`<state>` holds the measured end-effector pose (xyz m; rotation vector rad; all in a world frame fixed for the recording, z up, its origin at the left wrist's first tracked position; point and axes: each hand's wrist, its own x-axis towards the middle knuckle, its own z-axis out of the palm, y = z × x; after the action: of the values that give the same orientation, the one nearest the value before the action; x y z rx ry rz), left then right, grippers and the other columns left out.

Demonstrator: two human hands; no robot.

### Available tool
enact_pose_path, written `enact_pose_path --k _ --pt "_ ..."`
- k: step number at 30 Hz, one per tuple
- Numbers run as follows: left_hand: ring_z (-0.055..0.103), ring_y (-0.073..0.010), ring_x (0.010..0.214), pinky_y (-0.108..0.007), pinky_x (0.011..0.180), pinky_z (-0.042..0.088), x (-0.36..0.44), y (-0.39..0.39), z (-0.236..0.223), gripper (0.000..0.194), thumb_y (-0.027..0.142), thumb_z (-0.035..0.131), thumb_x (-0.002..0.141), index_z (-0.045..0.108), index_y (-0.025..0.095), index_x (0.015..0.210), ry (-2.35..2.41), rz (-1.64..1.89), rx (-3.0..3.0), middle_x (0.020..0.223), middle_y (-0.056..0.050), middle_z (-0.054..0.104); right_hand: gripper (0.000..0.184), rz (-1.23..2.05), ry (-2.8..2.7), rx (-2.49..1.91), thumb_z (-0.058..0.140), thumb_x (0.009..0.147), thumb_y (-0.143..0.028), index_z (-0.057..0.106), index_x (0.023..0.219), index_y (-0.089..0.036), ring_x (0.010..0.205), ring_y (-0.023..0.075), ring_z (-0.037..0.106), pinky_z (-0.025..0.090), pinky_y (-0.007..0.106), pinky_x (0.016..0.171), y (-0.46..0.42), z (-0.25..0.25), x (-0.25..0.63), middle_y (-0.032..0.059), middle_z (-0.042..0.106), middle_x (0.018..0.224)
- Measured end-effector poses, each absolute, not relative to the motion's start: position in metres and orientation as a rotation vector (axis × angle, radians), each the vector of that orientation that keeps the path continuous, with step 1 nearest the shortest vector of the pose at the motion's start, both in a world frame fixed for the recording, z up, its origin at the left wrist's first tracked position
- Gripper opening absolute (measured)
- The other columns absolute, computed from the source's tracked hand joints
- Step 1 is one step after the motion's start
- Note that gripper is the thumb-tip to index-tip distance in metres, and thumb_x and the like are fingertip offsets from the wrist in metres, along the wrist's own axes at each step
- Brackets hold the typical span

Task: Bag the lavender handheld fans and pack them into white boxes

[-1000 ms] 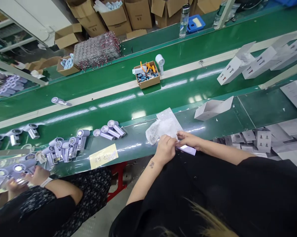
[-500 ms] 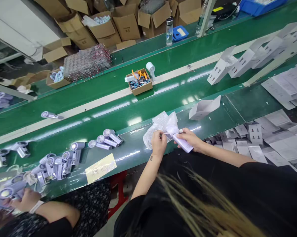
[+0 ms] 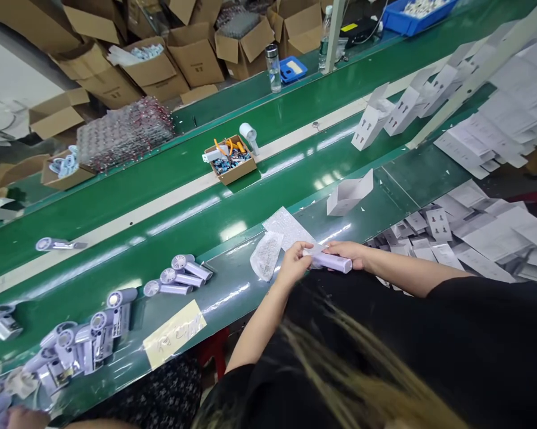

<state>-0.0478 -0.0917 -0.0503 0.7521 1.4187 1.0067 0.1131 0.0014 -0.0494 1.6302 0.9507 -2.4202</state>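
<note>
In front of me I hold a lilac handheld fan (image 3: 333,262), lying almost level with its handle end to the right. My left hand (image 3: 295,262) is closed around its left end, where clear wrap covers the head. The fingers of my right hand (image 3: 346,251) are closed on the far side of the handle and partly hidden by it. A bubble-wrap bag (image 3: 288,227) spreads beyond my left hand, partly under its fingers. Another bubble-wrap piece (image 3: 267,255) lies on the bench (image 3: 232,298) to the left of it.
Several lilac fans (image 3: 179,275) lie to the left, near a handwritten note (image 3: 174,335). An open white box (image 3: 349,193) stands ahead, with more boxes (image 3: 370,122) farther right. A small carton of parts (image 3: 236,171) sits on the green conveyor (image 3: 183,217). A co-worker's hand (image 3: 27,417) shows lower left.
The fan has turned from slanting to nearly level, and my right hand has shifted to its far side. The bubble-wrap bag now lies flatter. The whole view has shifted.
</note>
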Motion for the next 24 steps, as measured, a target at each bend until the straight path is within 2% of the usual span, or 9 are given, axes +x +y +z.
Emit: enact_pose_path --k 3,6,11,14,16,17,18,21,24 --pt "0.042 -0.0077 0.044 -0.019 0.047 0.031 -0.041 -0.092 -0.041 0.042 0.012 0.052 0.059 0.051 0.019 0.101 1.409 0.913 0.8 0.049 0.01 0.045 0.018 -2.255 1.343 1.546 0.067 0.073 -0.02 0.049 0.072 -0.017 0.052 0.0096 0.053 0.044 0.017 0.043 0.015 -0.032 0.134 -0.0026 0.053 0.06" --pt "0.039 -0.0066 0.043 -0.018 0.044 0.027 -0.034 -0.087 -0.022 0.046 0.011 0.053 0.058 0.05 0.021 0.103 1.329 0.846 0.831 0.05 0.011 0.042 0.016 -2.084 1.698 1.427 0.071 0.069 -0.022 0.056 0.066 -0.016 0.062 0.0115 0.057 0.049 0.019 0.05 0.027 -0.005 0.152 0.002 0.058 0.074" --pt "0.042 -0.0075 0.043 -0.02 0.045 0.033 -0.053 -0.079 0.02 0.042 0.024 0.056 0.069 0.049 0.019 0.11 1.135 1.035 0.806 0.054 0.008 0.046 0.017 -2.397 1.666 1.353 0.07 0.069 -0.029 0.061 0.073 -0.016 0.096 0.0201 0.059 0.056 0.028 0.072 0.044 0.035 0.166 0.0087 0.056 0.114" --pt "0.058 -0.0157 0.075 -0.026 0.063 0.045 -0.072 -0.073 0.035 0.068 0.038 0.068 0.069 0.041 0.021 0.13 1.203 1.074 1.149 0.089 -0.005 0.062 0.022 -2.728 1.394 1.142 0.069 0.072 -0.032 0.058 0.081 -0.015 0.093 0.0209 0.062 0.056 0.036 0.075 0.049 0.044 0.157 0.01 0.06 0.108" --pt "0.053 -0.025 0.107 -0.034 0.083 0.046 -0.073 -0.066 0.034 0.098 0.042 0.08 0.056 0.032 0.025 0.139 1.297 0.973 1.474 0.126 -0.012 0.052 0.024 -2.89 1.3 1.037 0.069 0.072 -0.033 0.054 0.077 -0.015 0.087 0.0199 0.063 0.055 0.041 0.078 0.047 0.045 0.146 0.0086 0.062 0.099" --pt "0.048 -0.0274 0.114 -0.038 0.089 0.044 -0.07 -0.062 0.03 0.103 0.042 0.082 0.053 0.03 0.027 0.141 1.329 0.911 1.609 0.134 -0.012 0.046 0.026 -2.928 1.31 1.011 0.068 0.073 -0.035 0.051 0.075 -0.016 0.086 0.0194 0.063 0.055 0.042 0.079 0.044 0.043 0.141 0.0076 0.063 0.094" --pt "0.047 -0.0278 0.116 -0.04 0.093 0.042 -0.064 -0.058 0.024 0.097 0.041 0.08 0.056 0.033 0.028 0.14 1.357 0.876 1.706 0.135 -0.011 0.045 0.027 -2.929 1.361 1.008 0.067 0.074 -0.037 0.05 0.075 -0.016 0.085 0.0193 0.063 0.054 0.044 0.081 0.042 0.04 0.137 0.0066 0.062 0.09" --pt "0.056 -0.0224 0.101 -0.038 0.09 0.043 -0.051 -0.047 0.001 0.046 0.031 0.064 0.075 0.056 0.025 0.12 1.517 1.01 1.703 0.113 -0.008 0.061 0.031 -2.691 1.888 1.38 0.06 0.078 -0.047 0.053 0.089 -0.019 0.096 0.0229 0.059 0.052 0.046 0.084 0.038 0.024 0.14 0.0075 0.058 0.094" --pt "0.06 -0.0163 0.076 -0.03 0.072 0.047 -0.06 -0.036 -0.009 0.018 0.029 0.061 0.075 0.063 0.019 0.09 1.772 1.356 1.247 0.082 -0.003 0.064 0.055 -1.79 2.626 2.142 0.064 0.072 -0.053 0.049 0.116 -0.023 0.123 0.0319 0.041 0.044 0.052 0.096 0.05 -0.006 0.153 0.0138 0.044 0.123"
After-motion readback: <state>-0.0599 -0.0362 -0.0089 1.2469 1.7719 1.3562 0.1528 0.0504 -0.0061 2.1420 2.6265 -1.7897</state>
